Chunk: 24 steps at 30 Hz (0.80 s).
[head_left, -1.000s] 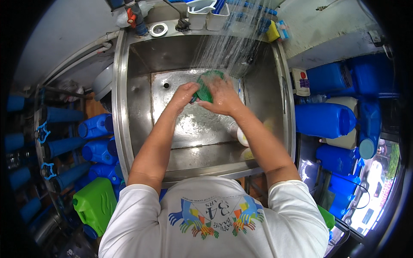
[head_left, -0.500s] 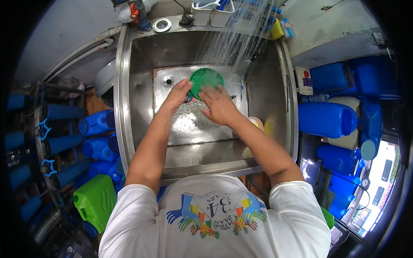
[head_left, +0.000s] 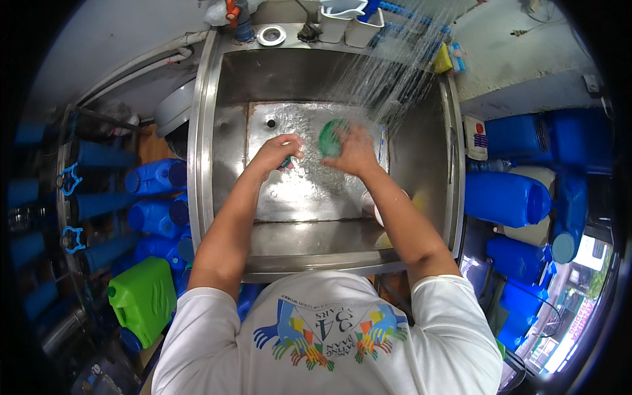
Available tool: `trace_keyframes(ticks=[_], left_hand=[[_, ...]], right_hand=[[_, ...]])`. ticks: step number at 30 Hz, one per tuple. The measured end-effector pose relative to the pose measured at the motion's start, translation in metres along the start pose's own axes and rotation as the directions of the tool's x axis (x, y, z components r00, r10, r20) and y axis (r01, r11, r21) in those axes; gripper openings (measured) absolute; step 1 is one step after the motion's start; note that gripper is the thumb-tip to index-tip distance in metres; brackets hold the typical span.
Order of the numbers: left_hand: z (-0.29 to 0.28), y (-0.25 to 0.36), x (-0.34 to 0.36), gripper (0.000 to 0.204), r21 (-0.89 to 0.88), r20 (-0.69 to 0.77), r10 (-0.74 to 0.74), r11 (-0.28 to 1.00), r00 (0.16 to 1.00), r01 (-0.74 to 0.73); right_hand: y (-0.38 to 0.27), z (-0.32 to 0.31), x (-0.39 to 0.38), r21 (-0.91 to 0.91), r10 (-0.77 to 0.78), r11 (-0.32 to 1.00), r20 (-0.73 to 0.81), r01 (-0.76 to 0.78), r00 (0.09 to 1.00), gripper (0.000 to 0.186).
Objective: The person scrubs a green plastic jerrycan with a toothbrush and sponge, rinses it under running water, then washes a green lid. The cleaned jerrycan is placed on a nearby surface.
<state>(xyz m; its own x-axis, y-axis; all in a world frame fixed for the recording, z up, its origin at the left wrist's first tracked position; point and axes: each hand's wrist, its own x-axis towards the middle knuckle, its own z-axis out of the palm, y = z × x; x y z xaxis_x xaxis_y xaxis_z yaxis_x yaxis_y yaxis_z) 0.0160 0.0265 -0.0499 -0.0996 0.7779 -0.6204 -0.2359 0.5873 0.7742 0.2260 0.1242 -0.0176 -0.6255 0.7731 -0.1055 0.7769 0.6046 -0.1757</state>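
Over the floor of a steel sink, my right hand is closed on the right side of a round green disc, perhaps a lid; both are smeared by motion. To its left, my left hand is apart from the disc. Its fingers curl around a small dark green thing, mostly hidden in the palm and too small to name. Water streams fall into the far right part of the sink. Beside my right forearm lies a pale rounded container, partly covered by the arm.
White holders stand on the sink's back ledge beside a round drain strainer. A yellow sponge lies at the back right corner. Blue jugs crowd the right side, with more blue jugs and a green jug at left.
My left hand has let go of the green disc. My right hand has carried it rightward, away from the left. The view has shifted slightly.
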Motion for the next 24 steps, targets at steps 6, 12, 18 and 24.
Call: trace_keyframes(ticks=[6, 12, 18, 24], left_hand=[[-0.034, -0.028, -0.008, 0.051, -0.314, -0.221, -0.112, 0.949, 0.969, 0.037], [-0.024, -0.02, -0.009, 0.055, -0.19, -0.252, -0.083, 0.981, 0.964, 0.035], [0.026, 0.003, 0.021, 0.059, -0.187, 0.05, 0.067, 0.981, 0.996, -0.057], [0.065, 0.017, 0.037, 0.046, -0.175, 0.145, 0.156, 0.976, 0.977, -0.13]], right_hand=[[0.007, 0.029, 0.012, 0.015, 0.012, 1.0, 0.081, -0.013, 0.997, 0.09], [0.011, 0.025, 0.027, 0.046, -0.074, 0.996, -0.009, 0.074, 0.997, 0.087], [0.012, 0.011, 0.014, 0.067, -0.304, 0.95, -0.035, 0.306, 0.952, 0.088], [0.004, -0.017, -0.001, 0.192, -0.235, 0.955, 0.028, 0.225, 0.972, 0.103]])
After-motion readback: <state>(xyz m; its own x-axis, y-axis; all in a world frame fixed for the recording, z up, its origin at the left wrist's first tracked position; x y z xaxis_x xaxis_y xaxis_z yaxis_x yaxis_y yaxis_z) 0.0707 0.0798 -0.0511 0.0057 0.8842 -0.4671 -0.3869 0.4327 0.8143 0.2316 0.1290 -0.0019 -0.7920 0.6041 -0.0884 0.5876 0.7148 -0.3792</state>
